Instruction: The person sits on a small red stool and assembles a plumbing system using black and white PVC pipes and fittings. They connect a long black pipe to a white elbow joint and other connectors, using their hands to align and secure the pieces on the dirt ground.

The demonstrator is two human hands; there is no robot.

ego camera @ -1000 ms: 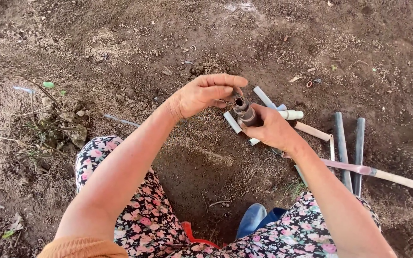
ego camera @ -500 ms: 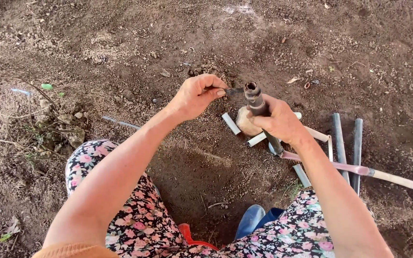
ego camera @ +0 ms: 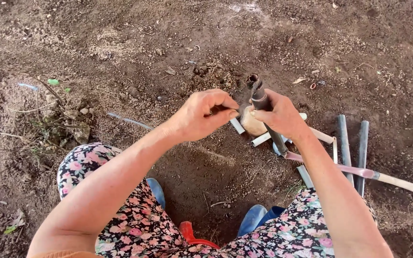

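My right hand [ego camera: 282, 116] grips a dark pipe piece [ego camera: 260, 98] held upright, its open end pointing up and away from me. My left hand [ego camera: 202, 114] is just to its left, fingers pinched together on something small that I cannot make out. Under the hands, on the soil, lie a pale stone [ego camera: 252, 122] and short whitish pipe pieces [ego camera: 238, 126]. I am squatting over bare earth in a flowered garment [ego camera: 130, 224].
Two grey pipes [ego camera: 344, 143] lie side by side at the right. A long-handled tool [ego camera: 397, 181] runs from beside my right wrist to the right edge. Blue shoes [ego camera: 254, 219] and a red object [ego camera: 190, 231] show below. Weeds and twigs sit at the left.
My right hand has tipped the dark pipe piece from lying across my fingers to upright. My left hand came off its end and now pinches beside it.
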